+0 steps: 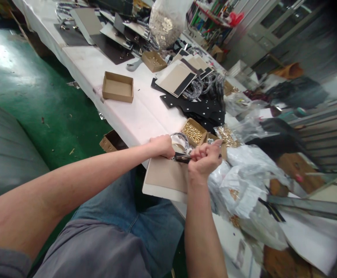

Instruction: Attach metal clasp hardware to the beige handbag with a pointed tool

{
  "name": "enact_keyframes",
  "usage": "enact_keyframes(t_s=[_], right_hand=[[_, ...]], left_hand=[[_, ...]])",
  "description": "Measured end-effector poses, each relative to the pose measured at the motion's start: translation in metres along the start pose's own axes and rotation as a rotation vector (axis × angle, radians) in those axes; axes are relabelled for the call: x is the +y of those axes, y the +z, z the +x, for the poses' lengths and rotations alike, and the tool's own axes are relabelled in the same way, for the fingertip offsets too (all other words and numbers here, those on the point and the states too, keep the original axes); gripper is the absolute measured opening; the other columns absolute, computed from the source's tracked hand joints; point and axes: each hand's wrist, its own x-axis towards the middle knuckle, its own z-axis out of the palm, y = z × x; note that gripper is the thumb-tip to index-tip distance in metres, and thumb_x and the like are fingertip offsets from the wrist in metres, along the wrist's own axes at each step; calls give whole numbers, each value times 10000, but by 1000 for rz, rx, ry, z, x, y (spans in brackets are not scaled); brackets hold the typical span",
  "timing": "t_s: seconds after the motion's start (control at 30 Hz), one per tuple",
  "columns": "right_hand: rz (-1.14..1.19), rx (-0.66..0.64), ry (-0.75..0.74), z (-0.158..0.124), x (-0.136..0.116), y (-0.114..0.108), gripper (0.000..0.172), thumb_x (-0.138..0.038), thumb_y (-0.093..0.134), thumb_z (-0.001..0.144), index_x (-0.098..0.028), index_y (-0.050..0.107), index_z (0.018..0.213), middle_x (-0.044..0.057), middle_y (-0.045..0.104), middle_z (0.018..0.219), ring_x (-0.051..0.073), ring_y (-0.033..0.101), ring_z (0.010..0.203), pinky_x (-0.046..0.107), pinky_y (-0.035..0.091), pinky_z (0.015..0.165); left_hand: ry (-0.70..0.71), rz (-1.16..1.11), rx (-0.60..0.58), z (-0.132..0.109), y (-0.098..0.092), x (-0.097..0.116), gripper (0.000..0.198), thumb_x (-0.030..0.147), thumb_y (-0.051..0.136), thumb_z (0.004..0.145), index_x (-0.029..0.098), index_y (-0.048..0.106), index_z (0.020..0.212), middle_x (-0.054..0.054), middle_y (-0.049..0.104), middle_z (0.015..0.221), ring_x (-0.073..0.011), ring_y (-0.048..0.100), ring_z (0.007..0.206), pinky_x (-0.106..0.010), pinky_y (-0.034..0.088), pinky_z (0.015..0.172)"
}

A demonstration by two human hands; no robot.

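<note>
Basically, dark strap (181,157) lies crosswise between both hands, long axis left-right, over the tan board (164,175) at the table edge. Left hand (162,146) is curled shut on its left end and right hand (205,158) fisted on the right end, both equally near. Strap looks narrow, black and glossy. Box of gold rivets (192,132) sits just behind.

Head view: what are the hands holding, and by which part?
A small dark piece, gripped at both ends: left hand on one end, right hand closed round the other. What it is cannot be told.
</note>
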Motion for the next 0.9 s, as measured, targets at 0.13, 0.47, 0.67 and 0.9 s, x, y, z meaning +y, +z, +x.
enact_keyframes(t_s=[0.13, 0.47, 0.67, 0.9], right_hand=[[-14, 64, -58, 4, -12, -7, 710, -637, 736, 1059, -251, 293, 660, -106, 238, 539, 72, 210, 413, 213, 257, 359], [-128, -32, -93, -20, -16, 7, 649, -612, 765, 1053, -246, 390, 671, -90, 283, 592, 82, 268, 443, 241, 252, 388], [-164, -48, -97, -36, -12, 5, 654, -612, 787, 1046, -239, 420, 654, -82, 309, 582, 88, 303, 467, 242, 295, 419], [-163, 3, -50, -16, -15, 22, 666, -648, 801, 1010, -249, 406, 651, -89, 307, 554, 82, 293, 425, 233, 276, 365]], left_hand=[[6, -10, 17, -3, 0, 2, 720, 345, 886, 657, 210, 685, 1336, -163, 815, 1320, -361, 794, 1140, -447, 644, 966], [29, 30, 155, -19, 8, -8, 664, 527, 812, 813, 208, 667, 1378, -203, 741, 1456, -402, 712, 1308, -557, 547, 1144], [8, 8, 135, -17, 8, -7, 690, 499, 800, 796, 184, 651, 1391, -217, 745, 1428, -407, 710, 1314, -553, 554, 1131], [43, -7, 154, -9, 13, -14, 680, 516, 788, 790, 192, 643, 1371, -193, 759, 1412, -407, 720, 1287, -575, 560, 1127]])
